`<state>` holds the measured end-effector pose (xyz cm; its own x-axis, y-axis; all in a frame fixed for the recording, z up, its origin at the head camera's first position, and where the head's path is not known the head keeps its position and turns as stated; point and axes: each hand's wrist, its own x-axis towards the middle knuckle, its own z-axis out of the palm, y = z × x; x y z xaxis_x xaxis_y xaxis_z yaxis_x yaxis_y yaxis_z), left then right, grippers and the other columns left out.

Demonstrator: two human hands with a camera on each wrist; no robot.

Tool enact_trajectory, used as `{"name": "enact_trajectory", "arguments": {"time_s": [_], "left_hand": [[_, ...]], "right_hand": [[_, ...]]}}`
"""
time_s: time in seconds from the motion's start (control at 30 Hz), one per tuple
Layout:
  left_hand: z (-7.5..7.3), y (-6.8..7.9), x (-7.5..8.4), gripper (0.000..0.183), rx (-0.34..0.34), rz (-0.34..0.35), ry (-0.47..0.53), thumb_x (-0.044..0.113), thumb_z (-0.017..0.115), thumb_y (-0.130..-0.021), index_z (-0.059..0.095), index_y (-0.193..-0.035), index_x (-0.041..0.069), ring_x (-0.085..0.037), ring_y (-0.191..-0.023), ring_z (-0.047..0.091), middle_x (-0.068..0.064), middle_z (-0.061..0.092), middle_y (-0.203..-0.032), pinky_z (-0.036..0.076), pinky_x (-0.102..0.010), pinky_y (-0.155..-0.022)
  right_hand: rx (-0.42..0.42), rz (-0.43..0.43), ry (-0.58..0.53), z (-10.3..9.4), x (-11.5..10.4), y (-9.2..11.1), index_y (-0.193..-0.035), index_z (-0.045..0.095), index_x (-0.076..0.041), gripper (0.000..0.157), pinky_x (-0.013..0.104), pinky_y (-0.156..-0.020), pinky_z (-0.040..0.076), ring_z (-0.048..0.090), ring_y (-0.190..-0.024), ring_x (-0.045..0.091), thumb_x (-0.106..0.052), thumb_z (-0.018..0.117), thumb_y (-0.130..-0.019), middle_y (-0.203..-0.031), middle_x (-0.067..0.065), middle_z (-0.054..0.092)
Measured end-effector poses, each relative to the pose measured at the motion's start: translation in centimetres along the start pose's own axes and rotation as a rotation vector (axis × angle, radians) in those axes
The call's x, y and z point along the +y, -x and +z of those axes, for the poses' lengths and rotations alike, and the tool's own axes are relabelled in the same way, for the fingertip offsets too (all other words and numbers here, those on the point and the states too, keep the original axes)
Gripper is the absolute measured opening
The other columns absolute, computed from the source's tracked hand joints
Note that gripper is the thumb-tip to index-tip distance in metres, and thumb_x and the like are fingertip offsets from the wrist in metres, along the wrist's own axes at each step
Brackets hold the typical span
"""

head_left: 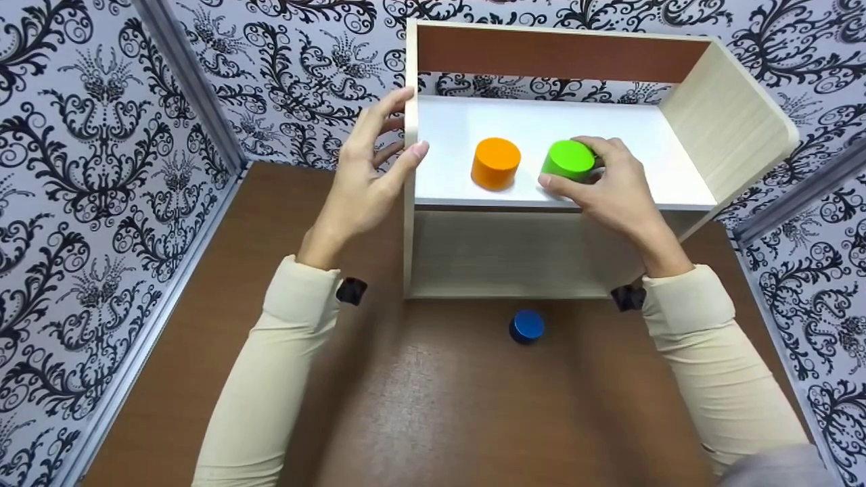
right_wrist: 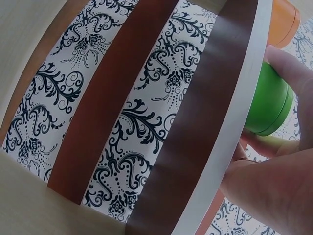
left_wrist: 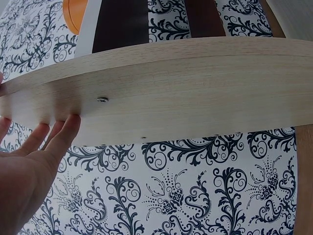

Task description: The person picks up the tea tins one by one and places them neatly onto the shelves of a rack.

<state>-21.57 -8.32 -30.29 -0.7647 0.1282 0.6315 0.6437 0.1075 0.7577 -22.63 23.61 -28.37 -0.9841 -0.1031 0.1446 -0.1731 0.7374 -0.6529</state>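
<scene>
On the white shelf (head_left: 541, 122) of a pale wooden rack stand two round containers, an orange one (head_left: 496, 164) and a green one (head_left: 568, 159). My right hand (head_left: 619, 186) holds the green container between thumb and fingers; in the right wrist view the green container (right_wrist: 269, 100) sits at the shelf's edge beside the orange one (right_wrist: 283, 22). With my left hand (head_left: 365, 169) I grip the rack's left side panel (head_left: 410, 237), thumb in front and fingers on its outer face. The left wrist view has the fingertips (left_wrist: 72, 125) against that panel.
A small blue round container (head_left: 527, 327) stands on the brown floor (head_left: 433, 406) in front of the rack. Below the white shelf lies a lower wooden compartment (head_left: 500, 253). The rack's right panel (head_left: 737, 122) slants outward. Patterned walls (head_left: 101, 135) border both sides and the back.
</scene>
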Motion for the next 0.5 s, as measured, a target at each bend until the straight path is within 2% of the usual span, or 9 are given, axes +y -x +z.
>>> {"name": "enact_trajectory", "arguments": {"time_s": [0.13,0.37,0.5], "left_hand": [[0.00,-0.01,-0.01,0.055,0.001,-0.002,-0.006,0.018,0.065,-0.098,0.048,-0.150,0.009,-0.023,-0.124,0.055,-0.009,0.049,-0.141,0.053,-0.038,-0.104],[-0.01,-0.01,-0.06,0.054,0.004,0.012,-0.001,0.018,0.065,-0.099,0.048,-0.149,0.008,-0.024,-0.123,0.055,-0.009,0.050,-0.140,0.054,-0.038,-0.103],[0.02,-0.03,-0.04,0.054,0.003,0.011,-0.002,0.019,0.065,-0.099,0.048,-0.149,0.008,-0.024,-0.123,0.055,-0.009,0.050,-0.140,0.054,-0.038,-0.103]], "right_hand": [[-0.004,0.009,0.000,-0.13,-0.09,0.12,-0.152,0.044,-0.005,0.089,0.050,-0.104,0.042,0.045,-0.119,0.037,-0.050,0.080,-0.084,-0.133,0.020,0.047],[0.016,0.007,-0.038,-0.46,-0.07,0.48,-0.154,0.039,-0.006,0.093,0.040,-0.094,0.048,0.051,-0.115,0.038,-0.048,0.082,-0.083,-0.137,0.020,0.046],[0.037,0.005,-0.066,-0.71,0.00,0.85,-0.154,0.038,-0.008,0.094,0.037,-0.096,0.051,0.053,-0.114,0.035,-0.047,0.083,-0.081,-0.136,0.018,0.048]]}}
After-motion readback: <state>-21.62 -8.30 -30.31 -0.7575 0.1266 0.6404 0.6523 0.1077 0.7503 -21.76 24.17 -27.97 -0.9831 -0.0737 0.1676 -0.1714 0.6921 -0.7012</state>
